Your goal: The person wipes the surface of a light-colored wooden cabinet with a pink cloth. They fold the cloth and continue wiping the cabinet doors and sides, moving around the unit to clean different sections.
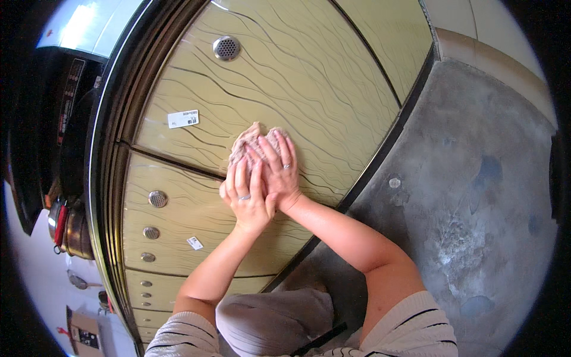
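A bunched pinkish-beige cloth is pressed flat against a glossy yellow-green cabinet door with a wavy-line pattern. My left hand lies on the cloth's lower left part, fingers spread over its folds and a ring on one finger. Beside it, my right hand covers the cloth's right side, also wearing a ring. The two hands touch near the thumbs. Most of the cloth's lower part is hidden under them. They are close to the dark gap between this door and the neighbouring cabinet door.
Round perforated metal vents and white printed stickers mark the doors. Above runs the dark countertop edge, with a metal pot on the counter. Grey stained concrete floor lies to the right; my bent knee is below.
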